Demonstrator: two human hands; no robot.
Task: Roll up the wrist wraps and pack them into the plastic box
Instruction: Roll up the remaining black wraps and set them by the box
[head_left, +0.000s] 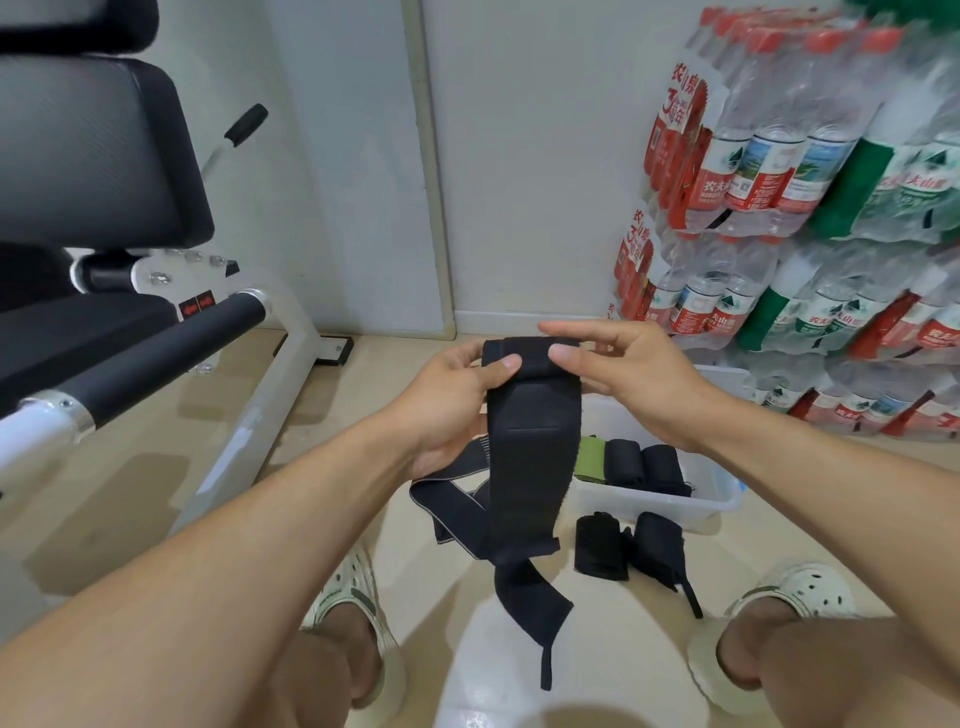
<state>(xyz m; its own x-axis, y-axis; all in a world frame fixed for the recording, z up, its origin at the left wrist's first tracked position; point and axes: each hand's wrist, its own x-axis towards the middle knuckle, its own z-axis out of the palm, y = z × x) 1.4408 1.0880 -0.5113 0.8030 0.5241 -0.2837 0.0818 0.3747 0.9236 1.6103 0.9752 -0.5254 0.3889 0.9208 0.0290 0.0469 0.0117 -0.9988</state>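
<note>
- Both hands meet at the top of a black wrist wrap (532, 467): the left hand (452, 405) pinches its rolled top edge with thumb on front, and the right hand (631, 379) pinches the other side, thumb on the roll, fingers behind.
- Only the first turn looks made; the rest of the strap hangs toward 6 o'clock, its thin loop end dangling over the floor.
- Risk, as I judge it: the short roll is held by thumb pressure alone, so easing either thumb could let it spring open.
- Uneven rolling from one side could skew the coil into a cone that packs badly.
- Hanging tail could twist, or snag the loose wrap (452, 499) lying underneath at 7 o'clock.
- At 4 o'clock sits the plastic box (660, 506), holding a green roll and two black ones; two rolled wraps (626, 545) lie just outside its near wall.
- Pale glossy floor tiles (156, 493); a weight bench (104, 234) at 10 o'clock, stacked packs of bottled water (805, 208) at 2 o'clock, white walls behind.
</note>
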